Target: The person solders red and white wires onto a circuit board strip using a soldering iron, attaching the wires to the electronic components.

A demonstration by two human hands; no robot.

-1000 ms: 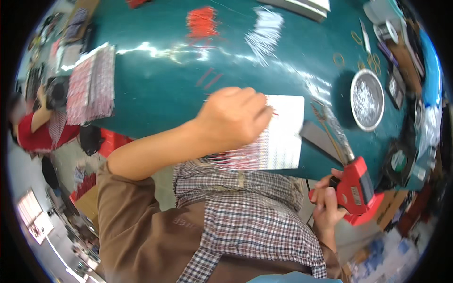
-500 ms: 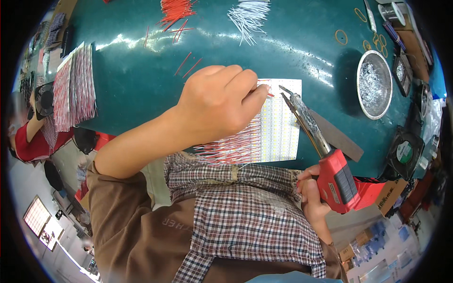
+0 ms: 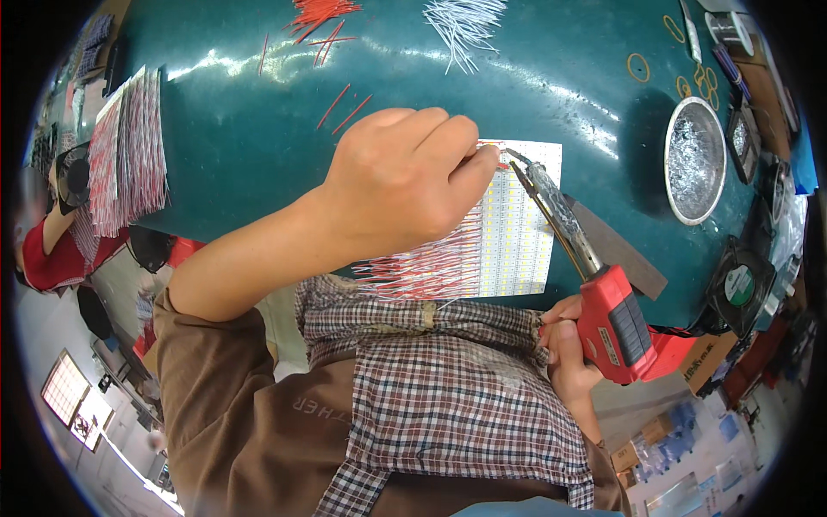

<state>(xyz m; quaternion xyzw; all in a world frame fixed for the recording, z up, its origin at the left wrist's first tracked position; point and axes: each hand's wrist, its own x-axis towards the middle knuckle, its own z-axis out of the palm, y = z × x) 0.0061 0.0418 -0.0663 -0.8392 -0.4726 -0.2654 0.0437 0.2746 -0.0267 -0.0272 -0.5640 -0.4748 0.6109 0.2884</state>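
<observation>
Left hand (image 3: 409, 179) pinches a red wire (image 3: 504, 166) at the white board (image 3: 519, 224); right hand (image 3: 568, 351) grips a soldering gun (image 3: 606, 302) (red-bodied).

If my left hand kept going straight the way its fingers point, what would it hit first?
Probably the tip of the iron in your right hand, just beyond your left hand, over the board. Depth is unclear, so they might miss.
</observation>
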